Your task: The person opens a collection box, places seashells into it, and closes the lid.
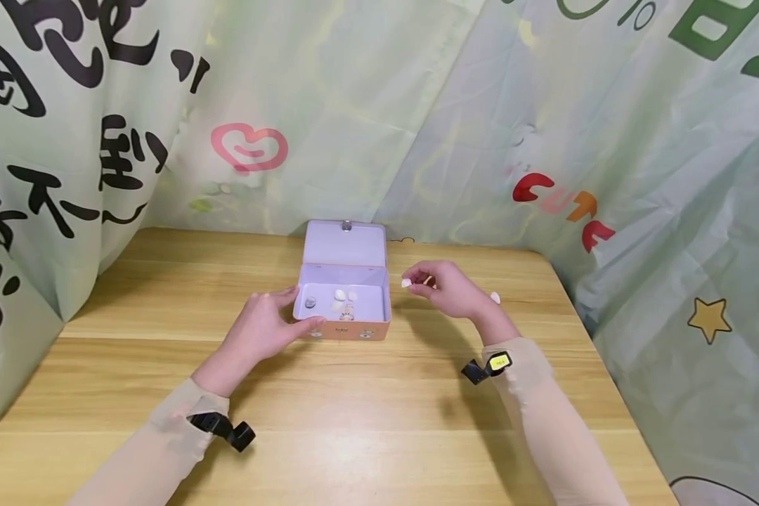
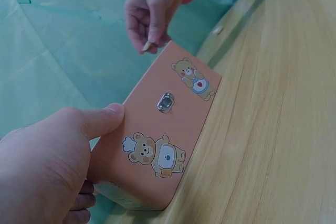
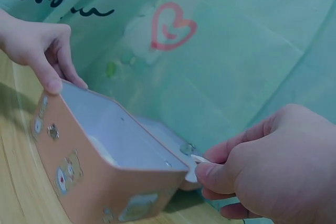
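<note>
A tin box [image 1: 336, 327] stands on the table with its hinged lid [image 1: 344, 246] raised. Its outside is orange with bear pictures, its inside pale lilac. My left hand [image 1: 262, 325] grips the box at the front left corner, thumb on the front wall [image 2: 144, 80] and fingers round the side. Just right of the box, my right hand [image 1: 452, 289] pinches a small white shell-like piece [image 3: 198, 159] between thumb and fingertips. Several similar white pieces [image 1: 339, 295] lie on the box floor, with a round silvery item [image 1: 310, 302] at the left.
Another small white piece [image 1: 495, 297] lies on the wooden table [image 1: 354, 436], beyond my right wrist. A printed curtain [image 1: 354, 126] hangs behind the table and along both sides. Black cameras [image 1: 240, 436] are strapped to both wrists.
</note>
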The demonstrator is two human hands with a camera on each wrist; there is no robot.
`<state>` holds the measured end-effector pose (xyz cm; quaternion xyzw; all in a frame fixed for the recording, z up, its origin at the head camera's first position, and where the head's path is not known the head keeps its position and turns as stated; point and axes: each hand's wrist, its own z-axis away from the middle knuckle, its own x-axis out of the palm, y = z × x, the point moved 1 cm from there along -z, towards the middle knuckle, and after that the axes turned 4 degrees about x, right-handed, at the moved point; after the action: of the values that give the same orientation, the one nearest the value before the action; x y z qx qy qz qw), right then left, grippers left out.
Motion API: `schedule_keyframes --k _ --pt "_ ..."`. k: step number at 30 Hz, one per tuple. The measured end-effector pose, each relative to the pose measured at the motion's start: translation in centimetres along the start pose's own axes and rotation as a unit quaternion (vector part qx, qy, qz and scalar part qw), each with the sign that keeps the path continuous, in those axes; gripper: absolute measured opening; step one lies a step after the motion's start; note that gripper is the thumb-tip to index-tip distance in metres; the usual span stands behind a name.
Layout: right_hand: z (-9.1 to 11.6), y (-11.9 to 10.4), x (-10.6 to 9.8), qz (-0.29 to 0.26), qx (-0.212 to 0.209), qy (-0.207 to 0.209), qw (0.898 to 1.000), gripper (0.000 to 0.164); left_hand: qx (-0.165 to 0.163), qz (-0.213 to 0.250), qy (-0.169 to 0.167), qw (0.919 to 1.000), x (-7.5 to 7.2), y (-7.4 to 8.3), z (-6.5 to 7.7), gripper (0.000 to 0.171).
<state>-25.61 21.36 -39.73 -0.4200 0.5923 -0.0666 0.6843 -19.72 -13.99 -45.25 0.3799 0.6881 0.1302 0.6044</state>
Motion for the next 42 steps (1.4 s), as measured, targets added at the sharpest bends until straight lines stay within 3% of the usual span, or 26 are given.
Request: schedule_keyframes --k 13,34,42 --pt "-2.2 -2.4 2.0 -0.029 -0.024 -0.012 0.999 0.015 -0.005 -0.004 -0.002 1.0000 -0.2 0.1 0.0 0.087" --pt "-5.2 -3.5 5.2 -0.042 -0.043 -0.038 0.997 0.010 0.010 0.002 0.006 0.9999 -0.1 -0.1 0.0 0.086" --pt "-6.1 -3.9 6.1 -0.035 -0.050 -0.055 0.997 0.018 0.003 -0.006 0.004 1.0000 -0.2 0.1 0.0 0.086"
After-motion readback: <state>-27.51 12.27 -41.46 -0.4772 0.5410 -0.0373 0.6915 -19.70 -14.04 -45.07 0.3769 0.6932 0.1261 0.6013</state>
